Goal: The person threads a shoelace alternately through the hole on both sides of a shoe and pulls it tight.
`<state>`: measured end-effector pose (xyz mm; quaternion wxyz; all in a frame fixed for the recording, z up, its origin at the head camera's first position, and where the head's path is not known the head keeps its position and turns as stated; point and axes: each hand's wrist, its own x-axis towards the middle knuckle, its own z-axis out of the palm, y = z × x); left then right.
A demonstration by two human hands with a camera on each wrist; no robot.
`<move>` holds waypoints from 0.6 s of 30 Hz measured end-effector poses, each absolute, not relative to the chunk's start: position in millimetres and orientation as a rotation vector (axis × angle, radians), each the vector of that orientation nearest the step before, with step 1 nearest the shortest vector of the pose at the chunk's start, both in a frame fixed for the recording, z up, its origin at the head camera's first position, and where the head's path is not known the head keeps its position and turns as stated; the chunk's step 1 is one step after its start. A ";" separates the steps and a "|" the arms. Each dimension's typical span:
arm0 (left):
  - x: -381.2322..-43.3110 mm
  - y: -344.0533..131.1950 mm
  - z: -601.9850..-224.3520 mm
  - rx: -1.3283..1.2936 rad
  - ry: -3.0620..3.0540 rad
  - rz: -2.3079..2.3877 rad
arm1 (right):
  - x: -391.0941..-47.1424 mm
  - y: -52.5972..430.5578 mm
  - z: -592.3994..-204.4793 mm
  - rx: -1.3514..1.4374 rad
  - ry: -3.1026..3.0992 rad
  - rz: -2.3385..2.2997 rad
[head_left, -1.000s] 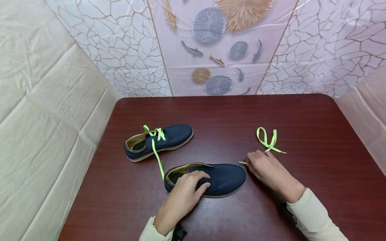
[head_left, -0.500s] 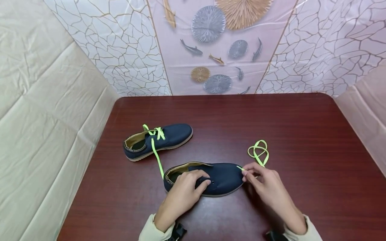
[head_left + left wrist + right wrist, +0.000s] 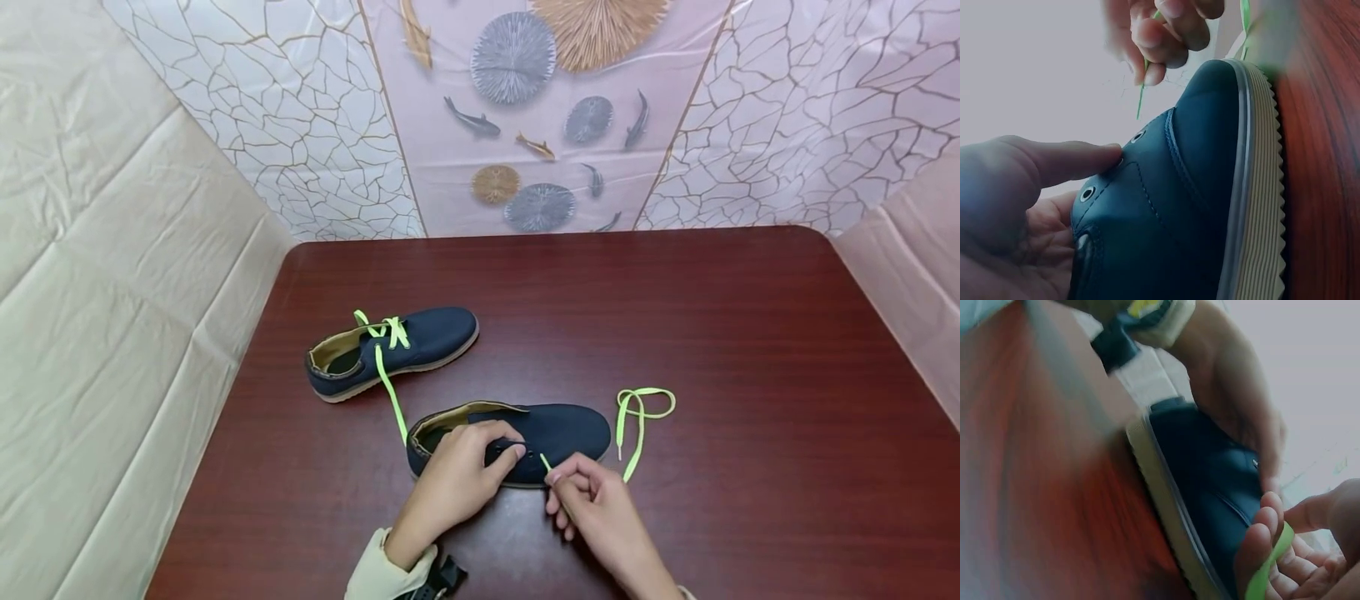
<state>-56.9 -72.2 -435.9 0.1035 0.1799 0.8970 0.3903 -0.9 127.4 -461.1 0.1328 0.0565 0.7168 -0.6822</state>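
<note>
A navy shoe [image 3: 573,427] without a lace in its visible eyelets lies in the middle front of the table, toe to the right. My left hand [image 3: 463,473] holds its eyelet flap, thumb outside and fingers tucked behind; in the left wrist view the thumb covers one eyelet between two bare ones [image 3: 1087,194]. My right hand [image 3: 596,504] pinches a neon green shoelace [image 3: 633,460] near its end. The lace tip [image 3: 1139,106] points at the eyelet nearest the toe, a little apart from it. The rest of the lace trails in loops right of the toe.
Behind stands a second navy shoe [image 3: 442,333], partly laced in neon green, with one loose lace end [image 3: 390,392] reaching to the first shoe's heel. The dark red wooden table [image 3: 750,333] ends at a patterned cloth backdrop [image 3: 540,125].
My right hand has brought the lace end leftward and nearer, from right of the toe to beside the eyelets. The lace loops were dragged toward me. My left hand has stayed on the shoe.
</note>
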 end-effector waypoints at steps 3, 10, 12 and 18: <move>-57.6 -72.4 -436.2 0.495 2.619 1.186 | 1.1 118.2 -465.0 0.236 2.026 -1.983; -56.6 -74.2 -436.5 0.472 2.589 1.253 | 2.9 108.7 -464.9 0.366 1.999 -2.005; -55.7 -74.9 -437.1 0.486 2.593 1.268 | 2.5 107.8 -464.4 0.382 2.000 -2.004; -54.0 -77.2 -440.1 0.555 2.592 1.312 | 0.7 103.4 -463.4 0.389 1.997 -2.034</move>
